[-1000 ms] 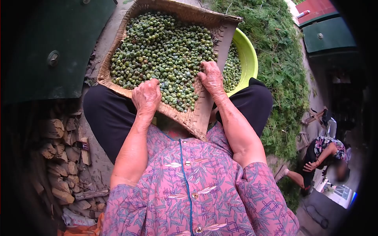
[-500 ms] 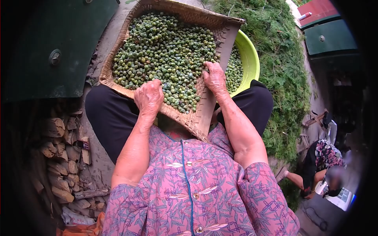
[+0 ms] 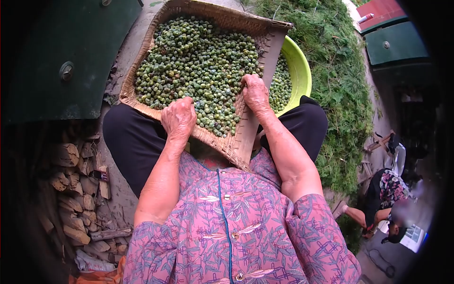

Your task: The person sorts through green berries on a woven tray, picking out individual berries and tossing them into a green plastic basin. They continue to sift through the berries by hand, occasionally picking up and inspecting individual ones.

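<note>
A woven basket tray [image 3: 137, 71] lies tilted across my lap, heaped with small round green fruits [image 3: 198, 61]. My left hand [image 3: 178, 116] is closed at the tray's near edge, its fingers curled over the rim beside the fruits. At the right part of the heap, my right hand [image 3: 256, 93] has its fingers drawn together by the flat side strip; its fingertips touch the fruits, and what they pinch, if anything, is too small to name. Partly under the tray's right side sits a yellow-green basin [image 3: 302, 71] holding more green fruits [image 3: 281, 85].
Cut green branches [image 3: 340, 94] cover the ground on the right. Split firewood [image 3: 71, 203] is stacked at the lower left. Dark green panels [image 3: 47, 57] stand at the upper left. Another person [image 3: 385, 189] bends down at the lower right, near a bright box.
My right hand has shifted slightly left, its fingers now more curled. My left hand is almost unmoved. The other person's head has moved a little.
</note>
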Tool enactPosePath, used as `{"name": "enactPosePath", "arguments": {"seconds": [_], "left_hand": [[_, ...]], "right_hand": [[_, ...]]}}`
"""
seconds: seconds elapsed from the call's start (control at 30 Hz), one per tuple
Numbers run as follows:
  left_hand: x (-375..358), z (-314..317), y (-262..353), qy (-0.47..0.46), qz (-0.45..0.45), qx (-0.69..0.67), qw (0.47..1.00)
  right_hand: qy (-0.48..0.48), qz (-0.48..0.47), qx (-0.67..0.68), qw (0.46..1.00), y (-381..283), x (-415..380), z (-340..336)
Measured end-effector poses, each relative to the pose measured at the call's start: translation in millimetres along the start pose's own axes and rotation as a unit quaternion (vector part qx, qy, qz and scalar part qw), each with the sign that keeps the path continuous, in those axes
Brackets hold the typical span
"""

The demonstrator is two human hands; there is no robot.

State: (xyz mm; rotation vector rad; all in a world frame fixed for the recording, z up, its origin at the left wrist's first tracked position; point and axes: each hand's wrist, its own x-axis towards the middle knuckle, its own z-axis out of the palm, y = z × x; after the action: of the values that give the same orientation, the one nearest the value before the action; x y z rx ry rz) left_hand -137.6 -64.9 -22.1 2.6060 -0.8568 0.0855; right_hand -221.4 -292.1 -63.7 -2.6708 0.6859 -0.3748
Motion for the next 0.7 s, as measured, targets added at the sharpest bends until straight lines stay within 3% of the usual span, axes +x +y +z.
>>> {"name": "enactPosePath", "arguments": {"seconds": [0.1,0.43,0.7], "left_hand": [[1.1,-4.9,1.5,-0.061,-0.029,0.022,0.997],[1.3,-5.5,2.6,-0.069,-0.033,0.030,0.997],[1.1,-3.6,1.2,-0.062,-0.027,0.026,0.997]], "right_hand": [[-0.007,-0.037,0.014,0.999,1.9,-1.7,-1.2],[-0.010,0.020,0.007,1.000,-1.1,-3.4,6.4],[0.019,-0.030,0.027,0.999,-0.1,-10.1,7.2]]}}
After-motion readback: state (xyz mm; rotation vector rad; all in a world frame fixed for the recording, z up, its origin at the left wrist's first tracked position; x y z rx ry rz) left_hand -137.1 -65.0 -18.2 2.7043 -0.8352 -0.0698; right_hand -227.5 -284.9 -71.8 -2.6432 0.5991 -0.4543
